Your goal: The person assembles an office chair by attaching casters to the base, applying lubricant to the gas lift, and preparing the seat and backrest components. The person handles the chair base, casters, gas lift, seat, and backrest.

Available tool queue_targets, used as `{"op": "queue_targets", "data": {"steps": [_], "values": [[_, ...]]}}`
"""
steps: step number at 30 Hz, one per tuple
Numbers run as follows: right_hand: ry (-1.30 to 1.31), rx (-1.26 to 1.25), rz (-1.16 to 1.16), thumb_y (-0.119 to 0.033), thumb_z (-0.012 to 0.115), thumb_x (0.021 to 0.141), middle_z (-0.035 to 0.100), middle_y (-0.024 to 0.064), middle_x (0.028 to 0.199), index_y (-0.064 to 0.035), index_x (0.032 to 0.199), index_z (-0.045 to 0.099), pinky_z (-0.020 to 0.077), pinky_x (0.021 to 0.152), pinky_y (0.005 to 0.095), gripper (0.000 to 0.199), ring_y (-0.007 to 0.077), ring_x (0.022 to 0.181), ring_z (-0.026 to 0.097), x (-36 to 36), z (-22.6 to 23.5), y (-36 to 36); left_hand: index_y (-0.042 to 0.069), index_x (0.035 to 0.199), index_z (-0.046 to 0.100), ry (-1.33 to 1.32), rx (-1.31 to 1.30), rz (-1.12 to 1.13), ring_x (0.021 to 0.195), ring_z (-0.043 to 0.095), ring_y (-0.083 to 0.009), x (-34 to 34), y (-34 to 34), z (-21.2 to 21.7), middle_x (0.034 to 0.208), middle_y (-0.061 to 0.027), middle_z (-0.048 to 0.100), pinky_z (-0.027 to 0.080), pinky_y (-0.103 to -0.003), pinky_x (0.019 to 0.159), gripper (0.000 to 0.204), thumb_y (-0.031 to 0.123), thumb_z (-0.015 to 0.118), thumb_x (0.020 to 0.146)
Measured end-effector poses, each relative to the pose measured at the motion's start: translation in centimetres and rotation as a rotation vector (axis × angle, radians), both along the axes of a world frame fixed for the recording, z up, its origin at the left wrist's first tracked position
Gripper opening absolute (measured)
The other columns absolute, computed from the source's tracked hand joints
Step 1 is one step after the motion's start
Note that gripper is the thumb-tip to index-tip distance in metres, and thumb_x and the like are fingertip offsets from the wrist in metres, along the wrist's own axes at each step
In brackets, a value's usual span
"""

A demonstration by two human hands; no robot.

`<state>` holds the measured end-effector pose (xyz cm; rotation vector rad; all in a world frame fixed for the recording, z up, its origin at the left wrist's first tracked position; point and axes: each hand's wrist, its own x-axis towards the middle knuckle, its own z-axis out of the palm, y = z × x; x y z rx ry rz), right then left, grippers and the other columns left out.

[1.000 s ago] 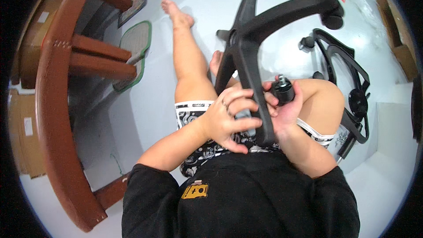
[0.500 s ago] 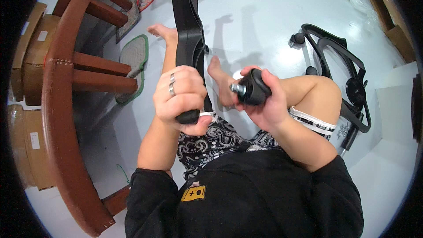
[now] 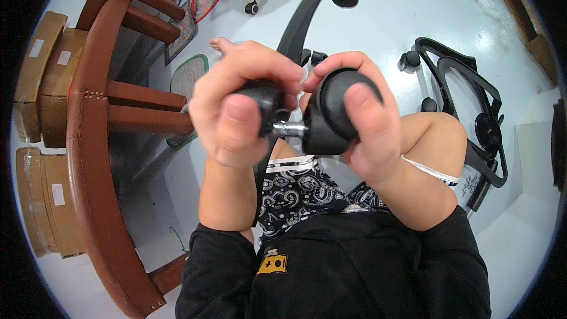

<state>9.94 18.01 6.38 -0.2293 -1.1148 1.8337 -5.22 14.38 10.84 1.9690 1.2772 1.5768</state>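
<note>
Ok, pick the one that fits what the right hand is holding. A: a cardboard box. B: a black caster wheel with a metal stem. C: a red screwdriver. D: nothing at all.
B: the right hand is wrapped around a black caster wheel, whose metal stem points toward the end of the chair-base arm gripped in the left hand.

The scene is viewed steeply downward from a single head-worn fisheye camera, very near the raised left hand (image 3: 236, 112) and right hand (image 3: 366, 130); the pale floor (image 3: 384, 18) is seen beyond.
</note>
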Motion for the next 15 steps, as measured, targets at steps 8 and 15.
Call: {"op": "queue_targets", "data": {"steps": [8, 15], "values": [[-0.012, -0.066, -0.122, -0.044, 0.045, 0.087, 0.053, 0.0150, 0.095, 0.0018, 0.107, 0.042, 0.0520, 0.047, 0.0262, 0.050, 0.0179, 0.069, 0.059, 0.3, 1.4, 0.7, -0.001, 0.073, 0.058, -0.003, 0.054, -0.026, 0.059, 0.052, -0.0132, 1.0, 1.4, -0.1, 0.070, -0.0082, 0.058, 0.037, -0.024, 0.063, 0.049, 0.043, 0.041, 0.086], [-0.116, 0.253, -0.407, -0.040, 0.051, 0.085, 0.057, 0.0099, 0.088, 0.0027, 0.105, 0.050, 0.0456, 0.066, 0.0215, 0.047, 0.0117, 0.073, 0.056, 0.2, 2.1, 2.1, -0.002, 0.071, 0.057, -0.060, 0.094, 0.026, 0.061, 0.050, -0.0135, 1.8, 2.3, 0.1, 0.068, -0.0090, 0.057, 0.037, -0.024, 0.063, 0.041, 0.033, 0.041, 0.086]]}}
